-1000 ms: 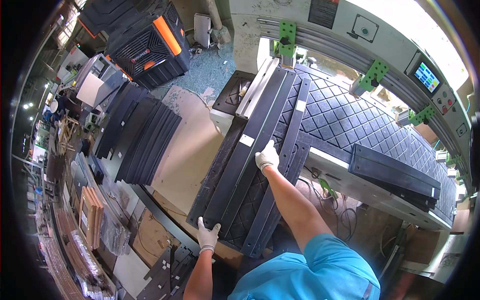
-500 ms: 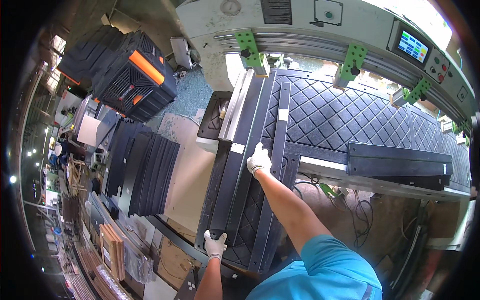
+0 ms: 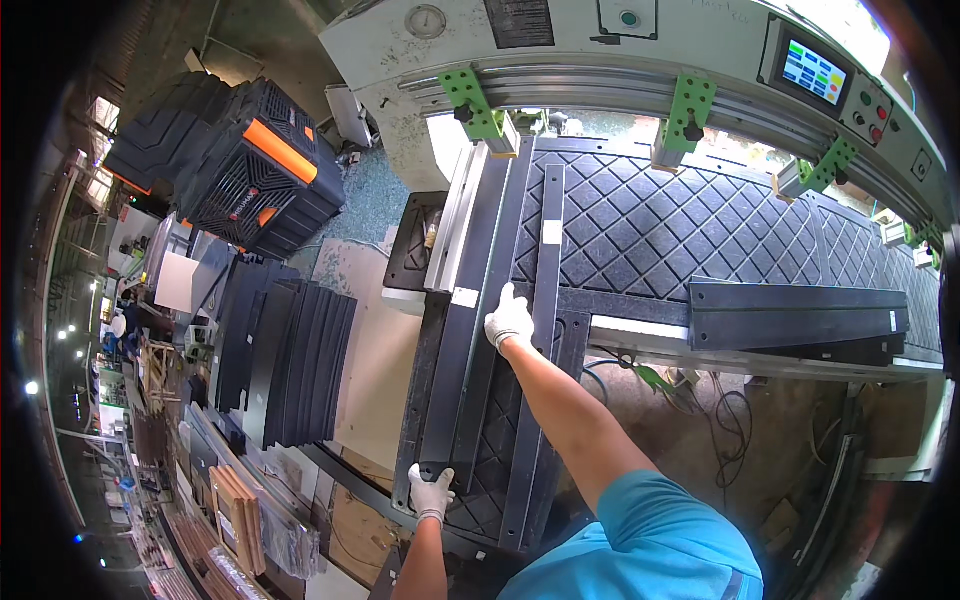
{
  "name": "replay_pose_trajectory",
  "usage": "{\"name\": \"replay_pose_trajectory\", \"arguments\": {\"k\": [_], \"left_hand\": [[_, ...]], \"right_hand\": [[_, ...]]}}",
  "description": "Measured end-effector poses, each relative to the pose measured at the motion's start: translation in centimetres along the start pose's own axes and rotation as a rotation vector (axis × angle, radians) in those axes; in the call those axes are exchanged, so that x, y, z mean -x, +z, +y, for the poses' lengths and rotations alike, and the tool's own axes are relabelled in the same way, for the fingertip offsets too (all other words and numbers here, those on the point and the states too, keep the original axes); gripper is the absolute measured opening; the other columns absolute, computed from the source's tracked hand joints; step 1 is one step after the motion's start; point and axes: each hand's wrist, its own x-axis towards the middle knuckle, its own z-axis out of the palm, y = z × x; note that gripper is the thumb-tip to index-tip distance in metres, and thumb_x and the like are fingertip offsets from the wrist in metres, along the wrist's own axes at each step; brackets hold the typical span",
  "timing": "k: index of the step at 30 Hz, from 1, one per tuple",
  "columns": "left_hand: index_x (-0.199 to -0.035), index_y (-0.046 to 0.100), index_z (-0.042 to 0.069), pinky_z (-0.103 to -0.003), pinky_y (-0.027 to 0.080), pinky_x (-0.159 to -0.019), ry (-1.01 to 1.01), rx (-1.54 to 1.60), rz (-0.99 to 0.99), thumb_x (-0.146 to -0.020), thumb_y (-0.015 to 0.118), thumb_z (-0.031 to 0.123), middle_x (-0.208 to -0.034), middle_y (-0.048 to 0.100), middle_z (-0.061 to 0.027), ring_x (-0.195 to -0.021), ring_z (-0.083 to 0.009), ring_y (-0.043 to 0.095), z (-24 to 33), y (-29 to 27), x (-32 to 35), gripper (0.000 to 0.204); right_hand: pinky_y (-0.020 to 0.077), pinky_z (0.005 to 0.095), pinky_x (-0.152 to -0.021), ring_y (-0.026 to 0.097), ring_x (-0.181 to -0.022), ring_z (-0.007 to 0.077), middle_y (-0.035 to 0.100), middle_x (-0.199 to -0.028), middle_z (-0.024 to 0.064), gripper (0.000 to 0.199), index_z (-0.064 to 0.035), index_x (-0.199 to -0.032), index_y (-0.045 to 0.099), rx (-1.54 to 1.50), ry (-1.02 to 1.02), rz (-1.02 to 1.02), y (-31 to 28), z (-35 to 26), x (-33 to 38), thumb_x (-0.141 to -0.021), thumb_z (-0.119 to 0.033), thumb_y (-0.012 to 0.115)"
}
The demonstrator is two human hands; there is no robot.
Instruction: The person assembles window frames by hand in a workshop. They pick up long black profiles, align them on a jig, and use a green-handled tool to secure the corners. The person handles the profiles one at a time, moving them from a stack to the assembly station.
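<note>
A long dark grey panel (image 3: 447, 380) with a white label lies lengthwise on the black ridged work surface (image 3: 497, 440). At its near end my left hand (image 3: 432, 494), in a white glove, grips the end with fingers and thumb apart around it. Farther up, my right hand (image 3: 509, 320), also gloved in white, holds the panel's right edge, its fingertips partly hidden. Just right of that hand, a narrower dark bar (image 3: 548, 265) with a white label lies roughly parallel. A pale metal rail (image 3: 458, 220) runs along the panel's far left side.
Over the far side stands a machine beam with green brackets (image 3: 690, 112) and a control screen (image 3: 812, 72). More dark panels (image 3: 790, 318) lie on the right bed edge. Stacked panels (image 3: 300, 365) and a black-orange unit (image 3: 262, 170) are at left. Cables (image 3: 735, 420) hang below.
The view has turned slightly, so most of the scene sits a little farther left. Both hands keep about the same places on the panel.
</note>
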Motion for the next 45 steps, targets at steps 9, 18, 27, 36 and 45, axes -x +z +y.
{"name": "replay_pose_trajectory", "arguments": {"k": [9,18,27,36,45], "left_hand": [[-0.164,0.032,0.003,-0.032,0.055,-0.045,0.022,0.005,0.007,-0.085,0.097,0.030,-0.106,0.073,-0.0187,-0.057,-0.0195,0.070,0.3,0.2,-0.2,0.106],[-0.163,0.033,0.004,-0.032,0.053,-0.044,0.027,0.013,0.025,-0.086,0.096,0.028,-0.095,0.075,-0.0163,-0.055,-0.0183,0.069,0.2,0.5,-0.2,0.103],[-0.164,0.034,0.007,-0.032,0.052,-0.043,-0.001,-0.001,0.032,-0.085,0.097,0.030,-0.096,0.075,-0.0151,-0.055,-0.0181,0.068,0.5,0.6,-0.2,0.103],[-0.165,0.033,0.005,-0.031,0.053,-0.044,0.007,-0.018,0.031,-0.082,0.099,0.038,-0.100,0.075,-0.0155,-0.056,-0.0179,0.069,0.1,0.6,-0.4,0.111],[-0.163,0.036,0.005,-0.032,0.054,-0.045,0.006,-0.016,0.048,-0.085,0.096,0.030,-0.101,0.076,-0.0165,-0.055,-0.0191,0.069,1.1,0.7,0.7,0.101]], "right_hand": [[0.0621,0.0438,-0.095,0.075,-0.113,0.0369,0.066,-0.128,0.0258,0.086,-0.0124,-0.170,0.033,0.004,-0.009,0.011,-1.1,-0.2,0.0,-0.095,-0.029,0.072],[0.0579,0.0482,-0.106,0.070,-0.124,0.0442,0.064,-0.137,0.0303,0.089,-0.0168,-0.169,0.034,-0.100,0.083,-0.065,-2.3,-1.0,0.2,-0.092,-0.029,0.075],[0.0580,0.0482,-0.106,0.070,-0.125,0.0435,0.065,-0.136,0.0290,0.085,-0.0188,-0.169,0.036,-0.118,0.104,-0.051,-1.8,-0.7,-0.5,-0.092,-0.026,0.073],[0.0583,0.0480,-0.106,0.070,-0.124,0.0437,0.065,-0.136,0.0289,0.084,-0.0191,-0.168,0.038,-0.132,0.135,-0.061,-1.5,-0.8,-0.9,-0.092,-0.023,0.072],[0.0572,0.0484,-0.108,0.069,-0.126,0.0454,0.064,-0.139,0.0313,0.086,-0.0177,-0.169,0.036,-0.155,0.115,-0.076,-1.9,-0.9,-0.7,-0.091,-0.023,0.071]]}}
